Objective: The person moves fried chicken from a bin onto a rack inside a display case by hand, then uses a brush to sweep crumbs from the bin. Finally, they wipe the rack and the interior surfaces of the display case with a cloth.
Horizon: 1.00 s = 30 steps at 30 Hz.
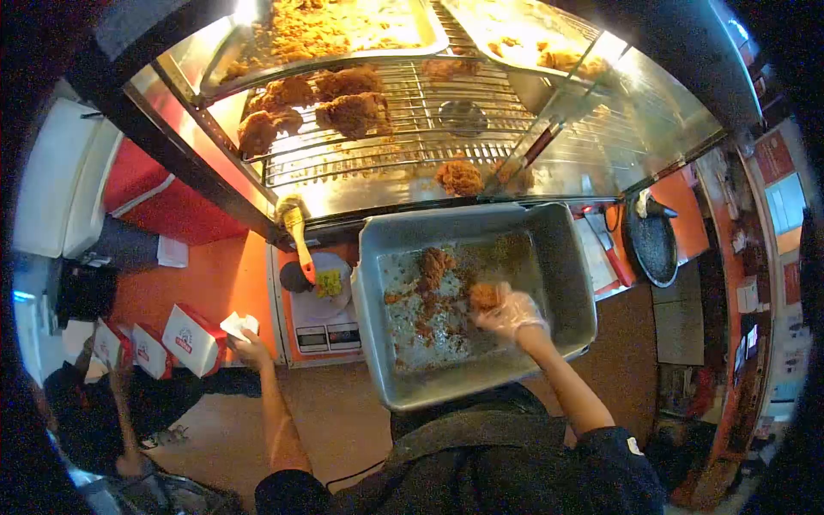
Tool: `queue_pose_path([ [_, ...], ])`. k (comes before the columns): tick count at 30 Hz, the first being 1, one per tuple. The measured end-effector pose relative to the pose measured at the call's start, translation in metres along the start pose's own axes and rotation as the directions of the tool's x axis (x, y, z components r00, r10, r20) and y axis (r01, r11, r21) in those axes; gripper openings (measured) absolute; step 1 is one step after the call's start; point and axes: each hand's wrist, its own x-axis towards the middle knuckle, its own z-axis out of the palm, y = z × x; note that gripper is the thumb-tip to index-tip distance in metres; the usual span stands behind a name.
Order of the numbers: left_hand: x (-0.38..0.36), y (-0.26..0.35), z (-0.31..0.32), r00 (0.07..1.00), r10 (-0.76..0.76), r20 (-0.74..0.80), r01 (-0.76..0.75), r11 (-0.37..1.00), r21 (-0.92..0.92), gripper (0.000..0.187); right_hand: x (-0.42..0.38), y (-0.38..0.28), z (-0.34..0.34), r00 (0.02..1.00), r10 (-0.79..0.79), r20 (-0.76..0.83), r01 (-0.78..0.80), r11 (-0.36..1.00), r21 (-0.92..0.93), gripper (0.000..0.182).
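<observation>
My right hand (515,316), in a clear plastic glove, reaches into a deep grey tub (562,266). Its fingers are closed on a piece of fried chicken (485,296), slightly smeared by motion. Another dark fried chicken piece (436,264) lies in the tub, with crumbs and bits around it. On the left, my left hand (251,350) grips a small piece of folded white paper (239,325) over the orange counter. Just left of that hand stands a red-and-white food box (192,341).
A lit display case (343,154) holds fried chicken on wire racks and in trays. A scale (323,322) bears a brush (298,236). Right lie a red-handled knife (617,262) and a black pan (651,245). A co-worker (90,412) stands left near more boxes (148,352).
</observation>
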Motion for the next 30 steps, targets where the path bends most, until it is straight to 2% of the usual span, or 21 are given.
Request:
queue_pose_path([
  [2, -0.003, 0.007, -0.003, 1.000, 0.002, -0.015, -0.002, 1.000, 0.006, 0.043, 0.002, -0.017, -0.026, 0.935, -0.216, -0.282, 0.262, 0.955, 0.136, 0.054],
  [3, -0.002, 0.008, -0.003, 0.999, 0.012, -0.029, -0.012, 1.000, 0.001, 0.044, 0.001, -0.037, -0.048, 0.862, -0.305, -0.406, 0.408, 0.892, 0.196, 0.056],
  [4, -0.002, 0.007, -0.002, 0.998, 0.038, -0.047, -0.038, 0.999, 0.009, 0.043, 0.009, -0.051, -0.063, 0.675, -0.442, -0.591, 0.481, 0.871, -0.103, 0.058],
  [5, -0.002, 0.006, 0.000, 0.996, 0.064, -0.068, -0.063, 0.998, 0.016, 0.043, 0.012, -0.068, -0.082, 0.587, -0.484, -0.649, 0.490, 0.851, -0.190, 0.061],
  [6, -0.001, 0.004, 0.001, 0.992, 0.090, -0.091, -0.088, 0.996, 0.025, 0.043, 0.015, -0.085, -0.100, 0.495, -0.498, -0.712, 0.536, 0.820, -0.201, 0.062],
  [8, -0.001, 0.005, 0.000, 0.997, 0.030, -0.072, -0.030, 1.000, -0.009, 0.042, 0.020, -0.112, -0.132, 0.545, -0.514, -0.662, 0.408, 0.853, -0.325, 0.063],
  [11, -0.002, 0.011, -0.001, 0.997, 0.026, -0.076, -0.028, 0.999, -0.036, 0.041, 0.125, -0.059, -0.102, 0.075, -0.717, -0.693, 0.243, 0.688, -0.684, 0.060],
  [13, 0.001, -0.003, 0.005, 0.999, 0.012, -0.050, -0.014, 0.999, -0.042, 0.041, 0.117, -0.093, -0.122, 0.309, -0.546, -0.779, 0.370, 0.823, -0.431, 0.055],
  [14, 0.003, -0.013, 0.013, 0.998, -0.012, -0.068, 0.010, 1.000, -0.025, 0.041, 0.131, -0.100, -0.133, 0.309, -0.492, -0.814, 0.553, 0.789, -0.268, 0.053],
  [15, 0.001, -0.008, 0.013, 0.996, -0.036, -0.085, 0.036, 0.999, -0.008, 0.041, 0.145, -0.108, -0.145, 0.307, -0.436, -0.846, 0.711, 0.696, -0.101, 0.051],
  [16, -0.002, 0.002, 0.008, 0.994, -0.060, -0.095, 0.062, 0.998, 0.015, 0.041, 0.139, -0.120, -0.159, 0.505, -0.360, -0.784, 0.679, 0.727, 0.104, 0.049],
  [17, -0.002, 0.009, -0.002, 0.998, -0.033, -0.046, 0.033, 0.999, -0.007, 0.044, 0.147, -0.126, -0.168, 0.576, -0.336, -0.745, 0.646, 0.745, 0.164, 0.048],
  [18, -0.001, 0.001, 0.002, 0.998, -0.018, -0.065, 0.018, 1.000, -0.001, 0.045, 0.154, -0.131, -0.177, 0.643, -0.309, -0.701, 0.607, 0.764, 0.219, 0.047],
  [21, -0.002, -0.027, 0.019, 0.996, -0.013, -0.084, 0.013, 1.000, -0.006, 0.047, 0.206, -0.123, -0.182, 0.532, -0.392, -0.750, 0.578, 0.816, -0.015, 0.052],
  [23, -0.003, -0.024, 0.020, 0.996, -0.072, -0.055, 0.070, 0.997, -0.041, 0.047, 0.182, -0.129, -0.165, 0.422, -0.364, -0.830, 0.792, 0.593, 0.142, 0.037],
  [24, -0.003, -0.003, 0.007, 0.994, 0.028, -0.107, -0.021, 0.997, 0.070, 0.045, 0.156, -0.125, -0.157, 0.407, -0.389, -0.826, 0.839, 0.517, 0.170, 0.035],
  [26, -0.003, 0.005, 0.000, 0.998, -0.005, -0.055, 0.006, 1.000, 0.012, 0.042, 0.103, -0.119, -0.143, 0.377, -0.438, -0.816, 0.907, 0.353, 0.230, 0.031],
  [27, -0.001, 0.003, 0.002, 0.998, -0.003, -0.060, 0.005, 1.000, 0.017, 0.041, 0.092, -0.109, -0.134, 0.285, -0.555, -0.782, 0.861, 0.507, -0.047, 0.028],
  [28, -0.001, -0.003, 0.005, 0.998, -0.003, -0.065, 0.005, 1.000, 0.023, 0.040, 0.081, -0.099, -0.125, 0.185, -0.659, -0.729, 0.743, 0.579, -0.336, 0.025],
  [29, -0.001, -0.006, 0.008, 0.998, -0.002, -0.070, 0.004, 1.000, 0.028, 0.039, 0.072, -0.095, -0.116, 0.110, -0.783, -0.612, 0.526, 0.569, -0.633, 0.021],
  [30, -0.001, -0.002, 0.005, 0.998, 0.003, -0.057, -0.002, 1.000, 0.015, 0.038, 0.064, -0.087, -0.096, 0.267, -0.742, -0.615, 0.643, 0.612, -0.459, 0.019],
])
